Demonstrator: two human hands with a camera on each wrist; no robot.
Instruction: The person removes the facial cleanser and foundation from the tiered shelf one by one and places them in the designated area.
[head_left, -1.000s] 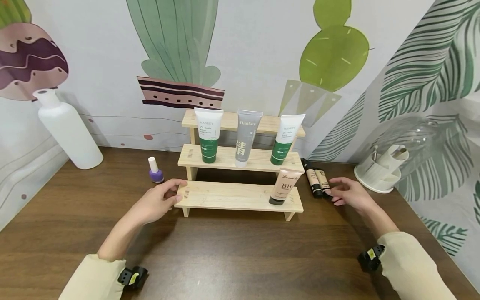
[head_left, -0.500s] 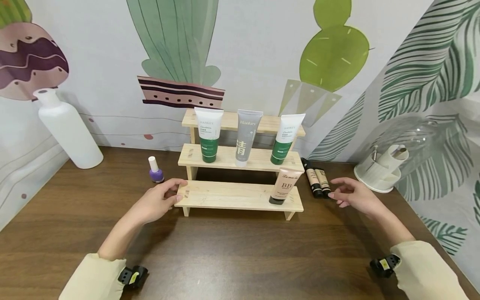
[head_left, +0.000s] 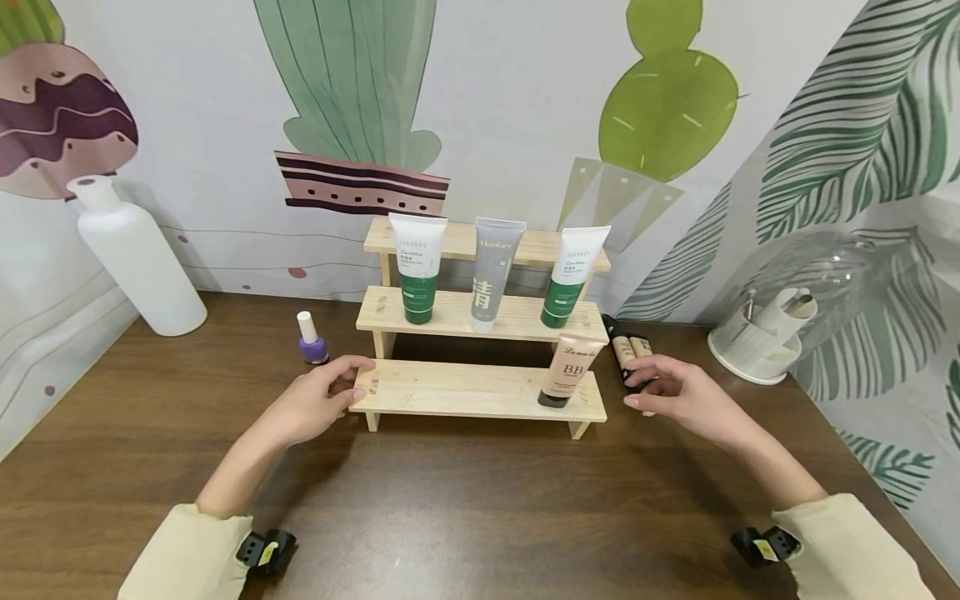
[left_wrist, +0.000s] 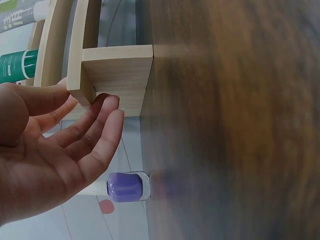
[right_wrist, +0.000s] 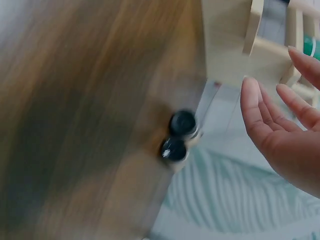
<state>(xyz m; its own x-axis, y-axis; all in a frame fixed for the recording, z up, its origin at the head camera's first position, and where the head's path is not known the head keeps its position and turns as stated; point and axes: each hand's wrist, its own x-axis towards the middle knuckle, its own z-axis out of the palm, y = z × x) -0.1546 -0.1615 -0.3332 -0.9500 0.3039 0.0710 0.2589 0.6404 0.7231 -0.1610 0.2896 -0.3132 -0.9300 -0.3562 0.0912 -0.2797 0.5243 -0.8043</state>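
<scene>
At the left end of the bottom step of a three-tier wooden display stand (head_left: pixel 465 388), my left hand (head_left: pixel 311 406) holds the step's corner between thumb and fingers. Its fingers curl at the end of that step in the left wrist view. On the right, my right hand (head_left: pixel 678 396) hovers with nothing in it, fingers parted, overlapping two small beige tubes with black caps (head_left: pixel 624 353) in the head view. A pink BB cream tube (head_left: pixel 572 371) stands cap-down on the bottom step, close to that hand. The middle step carries a grey tube (head_left: pixel 495 271) between two white-and-green tubes (head_left: pixel 417 271).
Left of the stand is a purple nail polish bottle (head_left: pixel 312 346) with a white cap. A tall white bottle (head_left: pixel 142 262) stands at the back left. At the right rear sits a round white organizer (head_left: pixel 761 342) with a clear dome. A patterned wall covering closes off the back.
My right hand first drew back from the beige tubes, then swung left and nearer the stand, its fingers spreading. The left hand has stayed at the step's corner.
</scene>
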